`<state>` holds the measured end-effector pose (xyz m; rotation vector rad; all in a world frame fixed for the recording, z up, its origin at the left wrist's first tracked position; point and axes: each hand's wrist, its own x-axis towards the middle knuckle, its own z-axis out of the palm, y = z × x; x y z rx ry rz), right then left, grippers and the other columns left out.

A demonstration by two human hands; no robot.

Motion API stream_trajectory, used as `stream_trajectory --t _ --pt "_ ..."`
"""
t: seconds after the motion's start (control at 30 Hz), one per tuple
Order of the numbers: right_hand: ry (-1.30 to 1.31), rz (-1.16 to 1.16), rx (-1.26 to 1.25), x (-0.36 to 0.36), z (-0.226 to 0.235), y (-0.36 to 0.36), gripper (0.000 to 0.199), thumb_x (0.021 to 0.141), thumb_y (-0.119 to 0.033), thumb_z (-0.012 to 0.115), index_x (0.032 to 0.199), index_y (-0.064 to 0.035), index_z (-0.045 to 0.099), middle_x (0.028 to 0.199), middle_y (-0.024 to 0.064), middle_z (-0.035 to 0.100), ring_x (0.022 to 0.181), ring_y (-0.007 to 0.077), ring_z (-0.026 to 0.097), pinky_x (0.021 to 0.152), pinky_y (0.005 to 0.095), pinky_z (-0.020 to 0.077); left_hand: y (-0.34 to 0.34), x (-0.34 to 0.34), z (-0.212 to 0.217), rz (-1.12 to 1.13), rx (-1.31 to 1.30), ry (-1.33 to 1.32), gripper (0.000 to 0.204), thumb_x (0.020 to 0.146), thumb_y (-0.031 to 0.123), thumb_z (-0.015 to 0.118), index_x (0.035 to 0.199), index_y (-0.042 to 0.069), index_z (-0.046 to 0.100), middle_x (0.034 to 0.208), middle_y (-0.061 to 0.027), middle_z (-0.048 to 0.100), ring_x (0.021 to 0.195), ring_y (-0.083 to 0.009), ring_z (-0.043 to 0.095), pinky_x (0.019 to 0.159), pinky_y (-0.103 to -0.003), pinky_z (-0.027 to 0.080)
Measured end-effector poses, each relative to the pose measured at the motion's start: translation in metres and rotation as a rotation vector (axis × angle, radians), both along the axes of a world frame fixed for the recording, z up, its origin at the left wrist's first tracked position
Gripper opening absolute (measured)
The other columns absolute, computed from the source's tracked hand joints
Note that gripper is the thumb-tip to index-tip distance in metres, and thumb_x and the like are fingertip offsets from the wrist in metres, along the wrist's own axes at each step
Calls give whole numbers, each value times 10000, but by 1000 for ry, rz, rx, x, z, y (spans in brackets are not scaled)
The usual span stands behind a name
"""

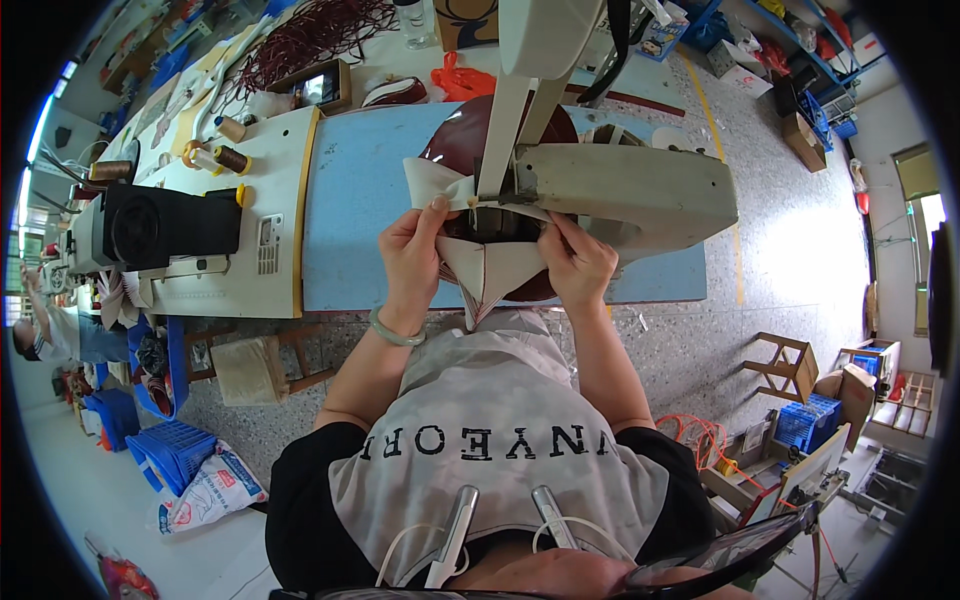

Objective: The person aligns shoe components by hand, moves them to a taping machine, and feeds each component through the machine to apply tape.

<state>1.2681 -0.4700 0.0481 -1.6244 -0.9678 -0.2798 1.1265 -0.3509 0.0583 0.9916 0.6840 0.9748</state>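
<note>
A dark red, glossy leather-like piece with a cream lining [512,262], bag-like in shape, sits around the working end of a sewing machine [630,190]. Its cream edge is folded outward, and a pointed fold hangs toward my body. My left hand [412,252] pinches the lining's edge left of the needle area, thumb on top. On the other side, my right hand [580,260] grips the edge just below the machine arm, fingers closed. The machine head hides the spot under the needle.
A blue tabletop [370,200] lies under the machine. To the left stands another machine with a black motor housing [150,225], near thread spools [232,160]. Dark red strips [320,45] and an orange-red plastic bag [462,78] lie at the back. A wooden stool [785,368] stands right.
</note>
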Motion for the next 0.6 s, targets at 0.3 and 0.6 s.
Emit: stream_trajectory --t 0.3,0.6 --pt "-33 -25 -22 1 3 0 150 742 16 686 888 7 718 666 122 664 561 113 623 591 211 485 0 1 -2 -2 2 -28 240 910 187 653 841 -37 705 740 3 641 658 -26 498 579 -183 360" --pt "-15 -21 32 1 4 3 132 746 9 685 875 13 716 665 118 669 565 105 625 594 208 487 0 2 5 -4 -10 -15 254 912 201 651 852 -41 698 713 20 616 646 -23 486 568 -189 362"
